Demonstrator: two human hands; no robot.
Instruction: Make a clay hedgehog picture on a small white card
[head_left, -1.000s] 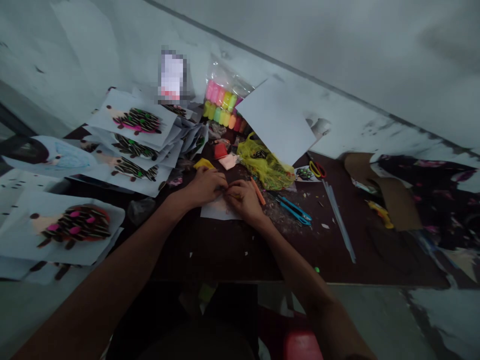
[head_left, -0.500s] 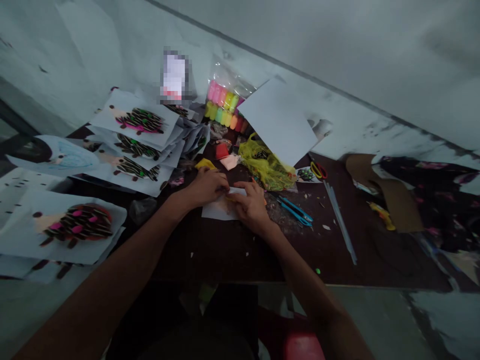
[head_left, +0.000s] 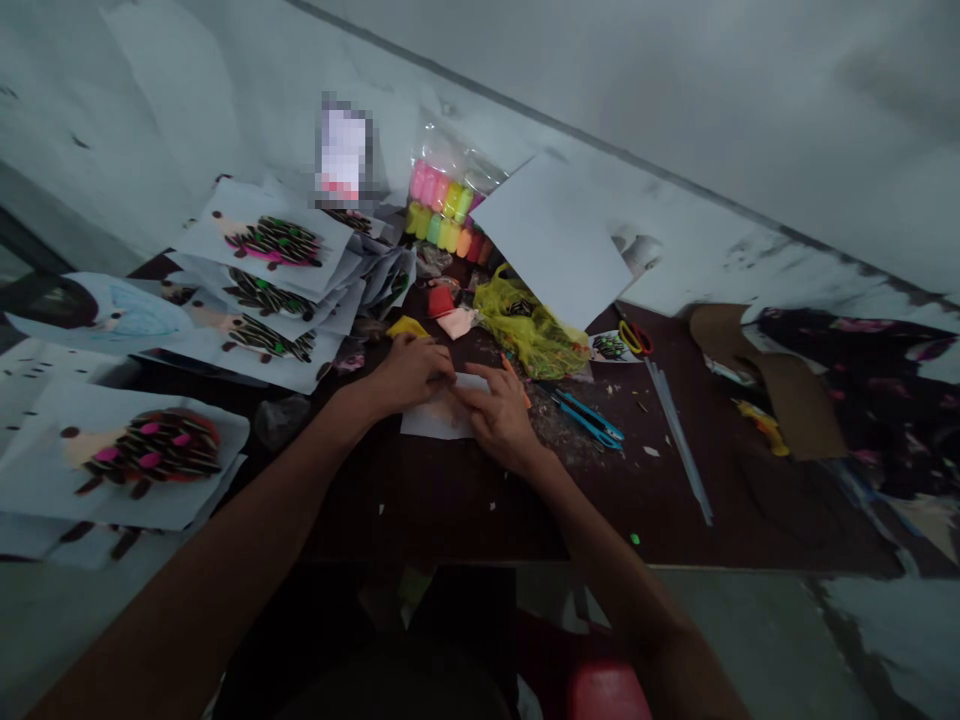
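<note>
A small white paper (head_left: 435,422) with a pale peach patch lies on the dark table, under both hands. My left hand (head_left: 415,374) is at its upper left, fingers curled and pressed together; what they hold, if anything, is too small to make out. On the paper's right side rests my right hand (head_left: 501,412), its index finger and thumb spread apart and reaching toward the left fingertips. A yellow piece (head_left: 407,327) lies just beyond my left hand. Past the hands are a red lump (head_left: 441,301) and a pale pink piece (head_left: 457,321).
Papers with hedgehog pictures (head_left: 274,243) are stacked at the left. Behind stand a bag of coloured clay (head_left: 442,205) and a white sheet (head_left: 555,240). Rightward lie a yellow net bag (head_left: 525,325), blue snips (head_left: 591,418), red-yellow scissors (head_left: 635,338) and clear sticks (head_left: 679,440).
My right hand's index finger and thumb are spread more, and the hand has shifted slightly. My left hand has hardly moved. The view has shifted a little.
</note>
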